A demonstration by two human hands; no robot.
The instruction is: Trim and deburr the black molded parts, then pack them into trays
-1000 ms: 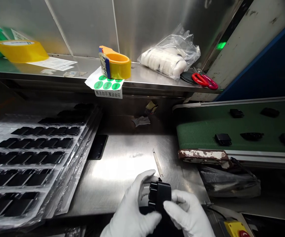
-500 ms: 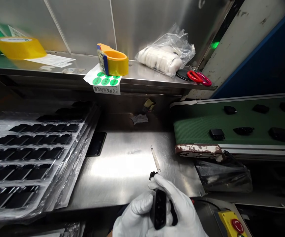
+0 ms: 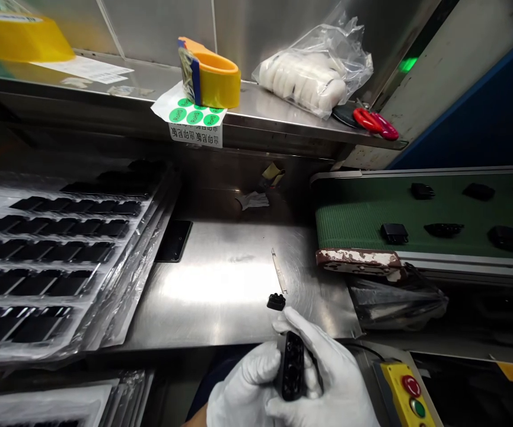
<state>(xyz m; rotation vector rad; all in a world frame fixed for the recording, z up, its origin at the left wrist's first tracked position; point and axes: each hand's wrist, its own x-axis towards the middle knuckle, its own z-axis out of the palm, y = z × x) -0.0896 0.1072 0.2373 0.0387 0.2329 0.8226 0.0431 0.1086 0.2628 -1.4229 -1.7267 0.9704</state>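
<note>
Both my hands wear white gloves and meet at the bottom centre. My left hand (image 3: 245,385) is closed on the left side of a black power adapter (image 3: 292,366), an oblong block with its detailed narrow face upward. From the right, my right hand (image 3: 331,376) grips the same adapter, its fingers curled round it and partly hidden. Just beyond the right fingertips, a small black plug piece (image 3: 276,302) with knobs on top lies on the steel table (image 3: 220,320). Behind it is a thin pale blade-like tool (image 3: 278,270).
Stacked trays of black adapters (image 3: 54,252) stand left, beside a black phone (image 3: 174,241). A green conveyor (image 3: 354,216) carries several adapters at right. The shelf holds a tape dispenser (image 3: 214,77), bagged white rolls (image 3: 303,80) and red scissors (image 3: 375,123). A yellow button box (image 3: 402,394) sits lower right.
The small plug piece, earlier at my right fingertips, now lies on the table apart from them. Both hands still hold the adapter. The view has tipped slightly downward.
</note>
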